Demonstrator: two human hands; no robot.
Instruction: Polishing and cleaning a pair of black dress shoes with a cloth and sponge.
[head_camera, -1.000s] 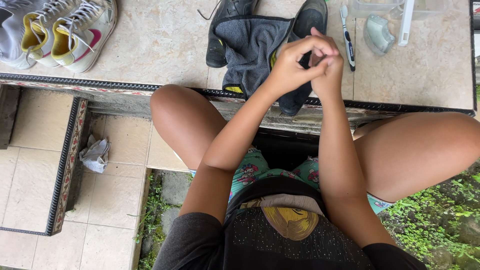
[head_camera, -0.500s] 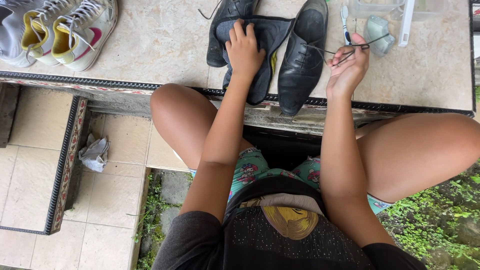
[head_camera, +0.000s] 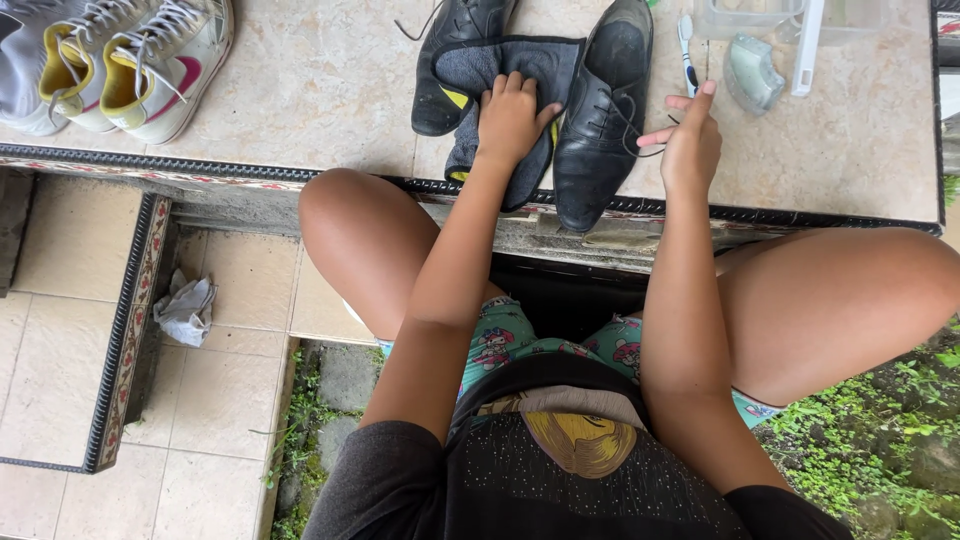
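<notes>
My left hand (head_camera: 512, 118) lies flat, fingers together, on the dark cloth (head_camera: 505, 70) between two black shoes. My right hand (head_camera: 688, 140) pinches the lace (head_camera: 628, 118) of the right shoe (head_camera: 600, 110) on the tiled ledge (head_camera: 330, 90).

Single head view, steep downward look — lap near, tiled ledge (head_camera: 300, 90) beyond
</notes>
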